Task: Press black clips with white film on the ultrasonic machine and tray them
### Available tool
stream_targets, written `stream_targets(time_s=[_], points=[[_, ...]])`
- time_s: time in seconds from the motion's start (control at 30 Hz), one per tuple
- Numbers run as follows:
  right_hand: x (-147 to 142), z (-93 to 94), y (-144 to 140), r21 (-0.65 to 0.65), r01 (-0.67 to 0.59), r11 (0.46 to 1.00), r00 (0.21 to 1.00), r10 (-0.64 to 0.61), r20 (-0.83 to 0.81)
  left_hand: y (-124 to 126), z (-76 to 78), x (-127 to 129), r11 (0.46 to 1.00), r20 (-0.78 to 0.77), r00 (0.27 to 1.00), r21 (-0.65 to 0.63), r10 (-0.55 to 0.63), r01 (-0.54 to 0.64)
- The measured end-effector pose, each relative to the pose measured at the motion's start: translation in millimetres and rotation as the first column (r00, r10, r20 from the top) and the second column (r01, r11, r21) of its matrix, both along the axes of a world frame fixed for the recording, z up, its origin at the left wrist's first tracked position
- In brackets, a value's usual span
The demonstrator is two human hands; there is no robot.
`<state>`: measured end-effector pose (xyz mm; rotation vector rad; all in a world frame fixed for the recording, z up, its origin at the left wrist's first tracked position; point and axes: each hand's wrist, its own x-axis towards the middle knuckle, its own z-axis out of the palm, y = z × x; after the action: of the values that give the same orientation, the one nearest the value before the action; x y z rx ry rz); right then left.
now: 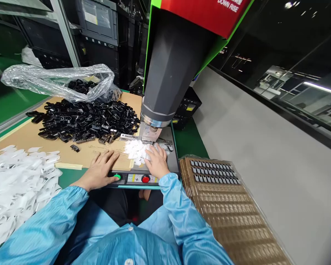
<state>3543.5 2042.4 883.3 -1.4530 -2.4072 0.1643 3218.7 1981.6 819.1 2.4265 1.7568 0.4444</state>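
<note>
Factory bench, green mat with brown cardboard sheet (30, 141). Press machine (171, 66) at 12 o'clock. Small white plastic parts (136, 150), one loose pile, under the press head; right hand (157, 162) flat, fingers spread on it. Left hand (100, 171) open, thumb by one green button (117, 177). One red button (145, 179). Black clips (85, 119), uncountable, at 10 o'clock.

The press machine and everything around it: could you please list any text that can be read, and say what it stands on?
"DOWN RISE": white letters on the red panel at the top of the green-edged press machine.
Black storage crate's label: too blurred to read.
Small labels beside the red round button and the green round button: too small to read.
</note>
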Motion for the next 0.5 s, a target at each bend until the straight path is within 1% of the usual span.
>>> stream_targets(time_s=[0.1, 0.2, 0.27, 0.37, 0.5], points=[[12.3, -4.9, -13.3, 0.013, 0.017, 1.000, 1.000, -0.017, 0.006, -0.1, -1.1, 1.2, 1.000, 0.004, 1.000, -0.001, 0.008, -0.008], [19.5, -4.1, -19.6, 0.024, 0.034, 0.999, 0.999, -0.034, -0.008, -0.1, -2.2, 3.1, 1.000, 0.012, 1.000, 0.000, 0.020, -0.020], [18.9, -1.5, -16.4, 0.040, 0.058, 0.997, 0.998, -0.057, -0.035, -0.3, -2.3, 4.5, 1.000, 0.007, 1.000, -0.002, 0.026, -0.026], [11.9, 1.0, -4.5, 0.058, 0.086, 0.995, 0.994, -0.082, -0.070, -1.1, -0.7, 6.0, 1.000, -0.006, 1.000, -0.011, 0.029, -0.029], [3.3, -4.2, 5.1, 0.040, 0.041, 0.998, 0.997, -0.038, -0.060, -1.9, 2.2, 7.1, 0.999, 0.011, 0.999, -0.025, 0.038, -0.038]])
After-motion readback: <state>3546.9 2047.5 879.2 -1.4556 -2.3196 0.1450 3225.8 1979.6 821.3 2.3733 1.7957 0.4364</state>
